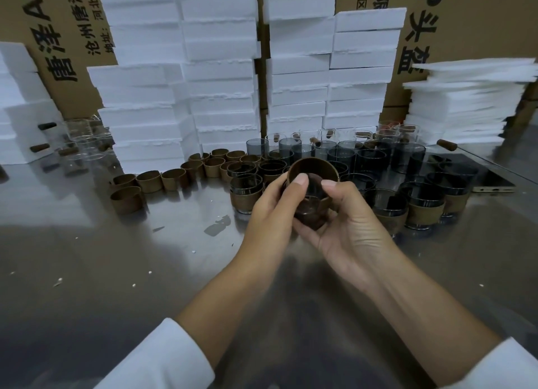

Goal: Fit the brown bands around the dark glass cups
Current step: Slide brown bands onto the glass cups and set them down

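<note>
Both hands meet over the middle of the steel table [87, 272], holding one dark glass cup [309, 211] up off the surface and tilted towards the person. A brown band [313, 165] rings the cup's far end; I cannot tell how far on it sits. The left hand [270, 211] comes in from 7 o'clock, its fingers curled round the cup's side and its thumb pressed on the band's near edge. The right hand [349, 231] comes in from 5 o'clock, cradling the cup from below with curled fingers, its thumb on the rim beside the other thumb. White sleeves [163, 359] cover both forearms near the elbows.

Towards 10 o'clock from the hands, a row of loose bands [174, 178] curves across the table. At 12 to 1 o'clock stands a cluster of bare dark cups [343, 152]. At 3 o'clock, just beside the right hand, stand banded cups [425, 211], and another banded cup [244, 197] stands just left of the left hand. Clear glass cups [84, 144] sit far out at 10 o'clock. Behind everything rise stacked white foam boxes [221, 68] against printed cardboard cartons [67, 39], with a pile of foam sheets [465, 103] at 2 o'clock.
</note>
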Demonstrator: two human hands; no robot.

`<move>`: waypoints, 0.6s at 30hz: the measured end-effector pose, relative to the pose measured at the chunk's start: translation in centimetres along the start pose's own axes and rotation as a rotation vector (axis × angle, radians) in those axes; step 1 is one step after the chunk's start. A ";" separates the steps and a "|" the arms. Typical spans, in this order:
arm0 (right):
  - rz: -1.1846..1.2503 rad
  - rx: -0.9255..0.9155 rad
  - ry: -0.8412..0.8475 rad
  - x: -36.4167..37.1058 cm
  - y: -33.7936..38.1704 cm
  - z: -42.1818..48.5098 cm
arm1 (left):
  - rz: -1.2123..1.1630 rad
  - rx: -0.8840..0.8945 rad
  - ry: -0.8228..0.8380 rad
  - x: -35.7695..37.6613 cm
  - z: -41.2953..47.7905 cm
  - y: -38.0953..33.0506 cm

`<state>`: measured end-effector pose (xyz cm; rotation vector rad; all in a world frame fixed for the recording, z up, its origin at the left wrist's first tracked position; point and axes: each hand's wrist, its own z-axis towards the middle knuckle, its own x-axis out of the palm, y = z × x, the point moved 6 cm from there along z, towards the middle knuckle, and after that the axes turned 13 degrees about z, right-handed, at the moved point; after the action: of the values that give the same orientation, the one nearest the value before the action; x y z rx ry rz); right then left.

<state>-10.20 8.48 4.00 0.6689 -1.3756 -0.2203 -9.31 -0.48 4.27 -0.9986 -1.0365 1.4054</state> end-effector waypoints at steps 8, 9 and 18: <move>0.017 -0.021 0.025 -0.1 0.1 0.2 | 0.068 -0.053 0.035 -0.3 0.2 0.6; 0.013 -0.023 0.035 -0.1 0.1 0.2 | 0.104 -0.039 0.027 -0.4 0.2 0.5; -0.019 -0.006 0.089 -0.3 0.0 0.6 | 0.179 0.100 -0.026 -0.9 0.1 -0.5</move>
<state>-10.82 8.44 3.73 0.6792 -1.2832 -0.2069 -9.17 -1.36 4.84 -1.0219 -0.9039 1.6035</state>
